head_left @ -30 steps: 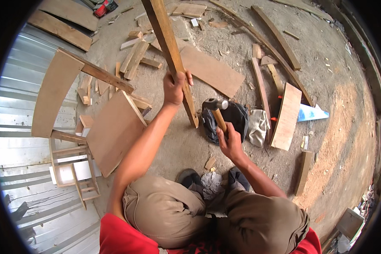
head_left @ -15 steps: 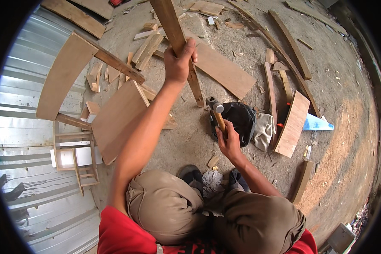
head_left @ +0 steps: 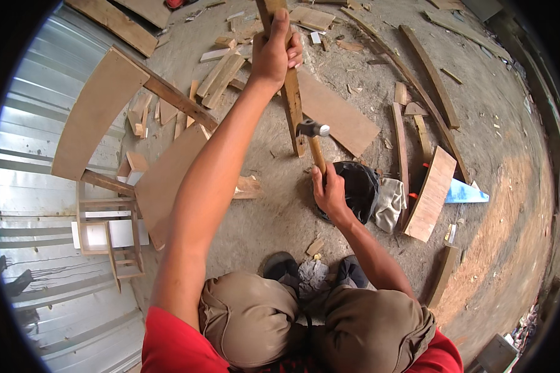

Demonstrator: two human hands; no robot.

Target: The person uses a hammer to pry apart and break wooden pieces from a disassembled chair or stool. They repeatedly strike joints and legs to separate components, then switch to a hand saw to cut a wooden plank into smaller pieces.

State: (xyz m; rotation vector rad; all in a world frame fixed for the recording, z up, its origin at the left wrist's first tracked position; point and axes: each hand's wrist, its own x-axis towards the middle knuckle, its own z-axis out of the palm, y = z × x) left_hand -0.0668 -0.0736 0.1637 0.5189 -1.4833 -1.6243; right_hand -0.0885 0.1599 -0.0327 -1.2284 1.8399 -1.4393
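Note:
My left hand (head_left: pixel 276 55) is wrapped around a long wooden post (head_left: pixel 292 109), which stands with its lower end near the ground and its upper end past the top edge of view. In my right hand (head_left: pixel 331 191) is a hammer (head_left: pixel 315 144), gripped by its wooden handle. The hammer's metal head is up beside the lower part of the post; whether they touch I cannot tell. Behind my right hand lies a black plastic bag (head_left: pixel 358 186), with a pale cloth (head_left: pixel 389 204) against its right side.
A plywood sheet (head_left: pixel 339 118) lies beyond the post. To the left are a larger panel (head_left: pixel 168 180), a curved board (head_left: pixel 96 115) and a small wooden frame (head_left: pixel 111 227) by the metal sheeting (head_left: pixel 31 186). A blue saw blade (head_left: pixel 466 191) and a short board (head_left: pixel 430 194) lie right.
My left hand and the post have shifted slightly up and right in view. The hammer head has swung a little up and left, and its striking face is turned more to the right.

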